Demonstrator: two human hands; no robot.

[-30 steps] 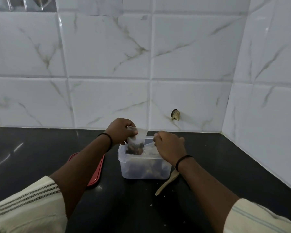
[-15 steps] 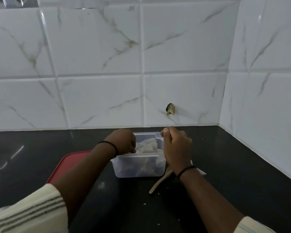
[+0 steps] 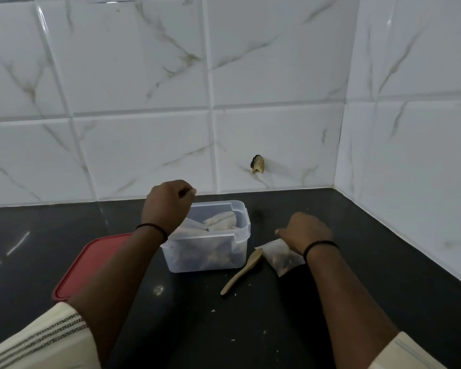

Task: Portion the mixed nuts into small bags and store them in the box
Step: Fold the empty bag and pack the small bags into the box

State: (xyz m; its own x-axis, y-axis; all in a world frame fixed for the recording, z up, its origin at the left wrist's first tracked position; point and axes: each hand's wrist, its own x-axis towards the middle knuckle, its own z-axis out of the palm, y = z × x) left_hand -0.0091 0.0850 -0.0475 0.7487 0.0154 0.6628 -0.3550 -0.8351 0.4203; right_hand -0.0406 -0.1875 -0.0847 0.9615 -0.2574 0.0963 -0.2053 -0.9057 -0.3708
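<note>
1. Lying nearest the person of the task's things, the filled small bag (image 3: 282,258) sits flat on the dark worktop (image 3: 250,328), just to the right of the box, its near end beside the bowl of a wooden spoon (image 3: 242,271).
2. Judging by its look, the bag is thin, clear and limp, light with a loose lump of nuts inside; it would likely sag and slip if pinched at the belly, so the flat top edge above the nuts seems the best place to take hold.
3. The right hand (image 3: 305,231) hovers over the bag's far end, right of the box, knuckles up and fingers curled under; whether they already pinch the bag is hidden by the back of the hand.
4. The box (image 3: 206,251), a translucent tub with stiff walls, stands open and already holds several bags; it should bear a firm grip on its sides.
5. Left of the box lies its red lid (image 3: 91,262), flat on the worktop.
6. The left hand (image 3: 168,202) is raised above the box's far left corner, wrist bent, fingers loosely curled; it appears to hold nothing.
</note>
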